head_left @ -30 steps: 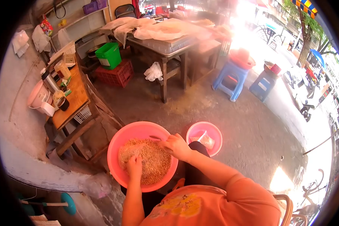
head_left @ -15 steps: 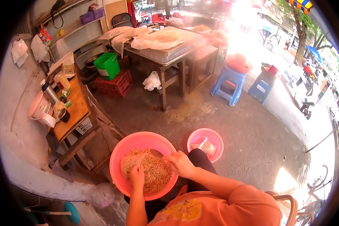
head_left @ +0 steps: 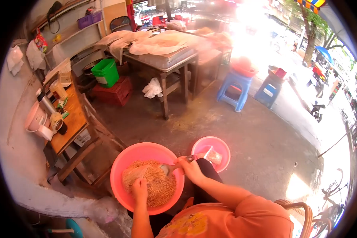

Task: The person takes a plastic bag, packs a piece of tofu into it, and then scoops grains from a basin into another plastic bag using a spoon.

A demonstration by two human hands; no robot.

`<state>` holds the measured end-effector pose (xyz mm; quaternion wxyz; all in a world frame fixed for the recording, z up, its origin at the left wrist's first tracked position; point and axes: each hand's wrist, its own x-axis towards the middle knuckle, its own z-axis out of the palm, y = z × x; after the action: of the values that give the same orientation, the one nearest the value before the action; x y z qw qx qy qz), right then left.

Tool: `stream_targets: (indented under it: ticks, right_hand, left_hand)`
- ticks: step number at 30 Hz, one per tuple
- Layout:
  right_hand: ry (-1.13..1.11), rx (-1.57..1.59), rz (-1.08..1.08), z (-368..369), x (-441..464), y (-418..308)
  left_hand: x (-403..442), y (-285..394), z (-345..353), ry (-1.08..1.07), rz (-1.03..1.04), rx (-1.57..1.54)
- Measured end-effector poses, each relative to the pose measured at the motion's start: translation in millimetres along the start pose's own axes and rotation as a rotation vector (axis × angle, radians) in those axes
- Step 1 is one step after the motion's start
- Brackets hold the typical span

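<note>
A large pink basin [head_left: 117, 188] in front of me holds a heap of light brown grains [head_left: 164, 190]. My left hand [head_left: 140, 189] is closed on the edge of a clear plastic bag [head_left: 135, 173], which lies over the grains and seems to have some inside. My right hand [head_left: 189, 167] grips a metal scoop [head_left: 168, 169] by its handle, at the basin's right rim. The scoop's head is over the heap beside the bag; its contents cannot be made out. A smaller pink basin [head_left: 227, 154] on the floor contains a filled clear bag [head_left: 213, 156].
On my left stands a wooden table [head_left: 73, 133] with a flask [head_left: 45, 101] and jars. Ahead are a cloth-covered table [head_left: 172, 67], a green bucket [head_left: 106, 72] on a red crate [head_left: 117, 93], and a blue stool [head_left: 236, 89]. Bright street lies to the right.
My right hand has raised the scoop out of the grains, and its head and handle now show. The left hand keeps its hold on the bag. The whole view has shifted slightly.
</note>
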<state>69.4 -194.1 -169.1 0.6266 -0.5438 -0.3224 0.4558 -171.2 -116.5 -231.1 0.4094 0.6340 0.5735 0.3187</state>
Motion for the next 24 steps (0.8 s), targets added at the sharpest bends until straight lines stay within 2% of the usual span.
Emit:
stream_targets:
  ticks: [2,3,5,7,11,14,17,21,24]
  right_hand:
    - [-0.057,-0.038,-0.098,11,-4,0]
    - [-0.039,-0.227,0.074,18,-5,13]
    - [-0.188,-0.436,-0.538,38,-10,26]
    - [-0.329,-0.616,-0.684,50,-11,32]
    - [-0.484,-0.782,-0.722,53,-15,19]
    - [-0.397,-0.741,-0.796,40,-20,-2]
    - [-0.184,-0.758,-0.765,15,-22,-15]
    - [-0.095,-0.942,-0.530,-3,-20,-17]
    - [-0.100,-0.818,-0.397,1,-22,11]
  left_hand:
    - [3,-10,2,-0.007,0.029,-0.033]
    - [4,-11,3,-0.010,0.027,-0.048]
    - [4,-9,2,-0.012,0.022,-0.074]
    - [7,-14,2,-0.016,0.013,-0.069]
    - [2,-2,3,-0.042,-0.019,-0.133]
    - [2,-5,3,-0.047,-0.014,-0.118]
    - [5,-11,3,-0.030,-0.018,-0.095]
    - [5,-11,4,-0.035,-0.031,-0.082]
    - [4,-7,4,-0.041,-0.017,-0.093]
